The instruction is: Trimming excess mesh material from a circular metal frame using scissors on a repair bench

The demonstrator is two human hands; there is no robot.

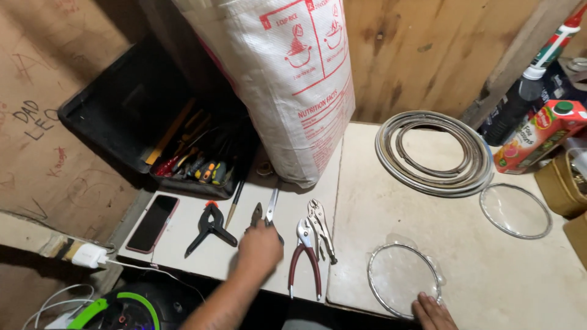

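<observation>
nearest, right hand (433, 310) lies flat, fingers open, steadying round glass lens (403, 278) at table edge. left hand (260, 245) closed round pliers (263, 214), lifting from tool row beside red-handled pliers (306, 256), clamp (210, 226). beyond: coiled rings (434, 153), white sack (287, 79).

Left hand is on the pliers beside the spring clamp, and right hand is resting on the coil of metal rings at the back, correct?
Not quite. The head view shows the right hand at the front edge, fingers on the clear round lens, not the coil of metal rings. The left hand is on the pliers beside the spring clamp.
</observation>
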